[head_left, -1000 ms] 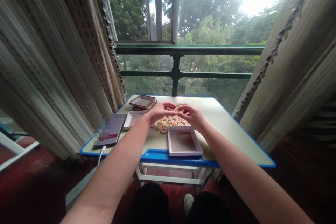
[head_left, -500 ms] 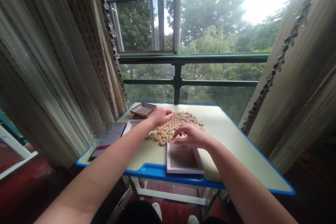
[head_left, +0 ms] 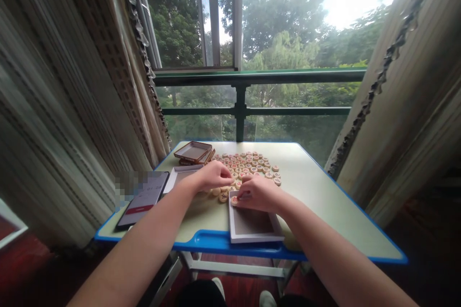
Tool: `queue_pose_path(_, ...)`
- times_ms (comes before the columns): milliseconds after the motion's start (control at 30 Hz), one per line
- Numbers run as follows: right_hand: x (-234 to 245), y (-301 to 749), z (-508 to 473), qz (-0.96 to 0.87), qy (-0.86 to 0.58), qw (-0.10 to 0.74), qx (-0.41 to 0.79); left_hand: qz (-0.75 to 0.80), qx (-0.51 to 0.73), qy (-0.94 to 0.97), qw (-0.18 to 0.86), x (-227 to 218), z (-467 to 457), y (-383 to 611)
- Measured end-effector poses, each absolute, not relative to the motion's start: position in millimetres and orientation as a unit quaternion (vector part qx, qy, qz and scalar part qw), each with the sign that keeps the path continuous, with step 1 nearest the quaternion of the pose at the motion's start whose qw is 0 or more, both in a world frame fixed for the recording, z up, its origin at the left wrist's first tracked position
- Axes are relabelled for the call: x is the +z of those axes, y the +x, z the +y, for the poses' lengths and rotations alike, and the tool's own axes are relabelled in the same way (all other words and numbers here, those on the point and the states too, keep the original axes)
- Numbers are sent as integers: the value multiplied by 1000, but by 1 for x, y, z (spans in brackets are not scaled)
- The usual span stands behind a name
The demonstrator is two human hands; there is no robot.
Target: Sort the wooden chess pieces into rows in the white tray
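Several round wooden game pieces [head_left: 252,162] with red and dark marks lie spread over the middle of a cream table [head_left: 317,192] with a blue rim. My left hand [head_left: 211,176] is curled over the near left pieces of the spread, fingers closed on something I cannot make out. My right hand [head_left: 257,193] rests on the far edge of a shallow white-rimmed box [head_left: 252,226] and pinches pieces there; one piece [head_left: 234,200] lies in the box's far left corner.
A brown tray stack [head_left: 193,151] sits at the table's far left, a white box lid [head_left: 180,176] beside it, and a phone [head_left: 142,200] with a cable near the left edge. Curtains hang on both sides; a window with a green railing lies behind.
Both hands drew back toward me from the far pieces. My right hand came down onto the box's far edge with pieces, and my left hand curled over the near left pieces.
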State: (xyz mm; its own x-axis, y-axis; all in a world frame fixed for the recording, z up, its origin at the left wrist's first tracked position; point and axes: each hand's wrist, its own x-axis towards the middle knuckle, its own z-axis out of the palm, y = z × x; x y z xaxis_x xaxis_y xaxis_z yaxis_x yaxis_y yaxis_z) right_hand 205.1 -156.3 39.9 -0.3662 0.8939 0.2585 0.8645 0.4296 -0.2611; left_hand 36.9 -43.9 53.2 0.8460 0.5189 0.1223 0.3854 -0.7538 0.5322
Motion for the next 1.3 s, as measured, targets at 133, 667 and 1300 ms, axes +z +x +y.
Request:
queue_pose_path(133,39,205,-156,-825,-534,181,19,244,90,926,274,50,-43,35)
queue_pose_path(667,38,205,-152,-828,-536,163,32,243,32,915,321,51,-51,38)
queue_pose_path(1300,44,207,-152,-825,-518,220,48,305,189,914,189,38,-35,43)
